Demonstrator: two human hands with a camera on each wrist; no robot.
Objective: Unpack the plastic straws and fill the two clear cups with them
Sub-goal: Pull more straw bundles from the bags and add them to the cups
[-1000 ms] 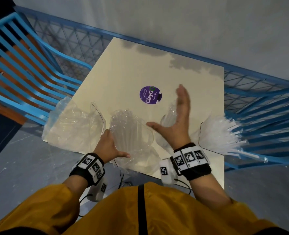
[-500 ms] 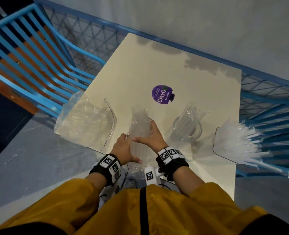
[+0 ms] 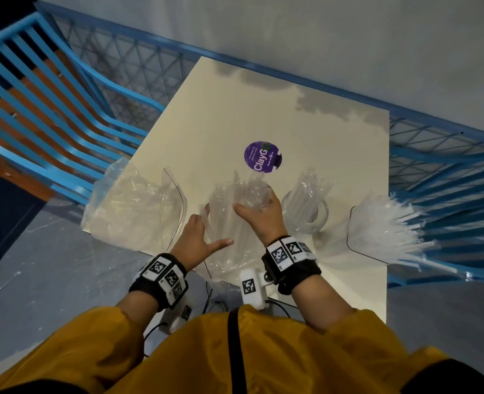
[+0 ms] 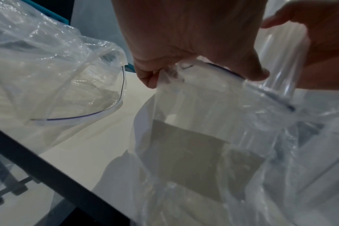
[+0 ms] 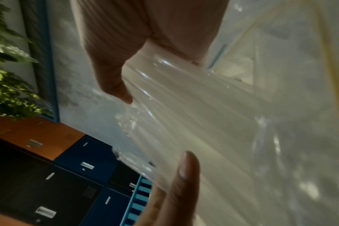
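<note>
A clear zip bag [image 3: 229, 251] lies at the table's near edge between my hands. My left hand [image 3: 198, 237] pinches the bag's zip rim [image 4: 184, 67] and holds it up. My right hand [image 3: 259, 213] curls round a bundle of clear straws [image 3: 246, 191] that stands up out of the bag's mouth; thumb and fingers wrap the bundle of clear straws [image 5: 184, 122] in the right wrist view. Just right of that hand stands a clear cup [image 3: 306, 220] with straws in it. I cannot see a second cup.
A crumpled clear bag [image 3: 133, 206] lies on the table's left corner. Another bag with white straws [image 3: 385, 231] fanning out hangs over the right edge. The cream table [image 3: 235, 109] carries a purple sticker [image 3: 263, 157]. Blue slatted chairs [image 3: 50, 115] stand on both sides.
My right hand was raised and open a second ago; it has come down and closed round the straw bundle in the middle bag. My left hand stayed on the bag's rim.
</note>
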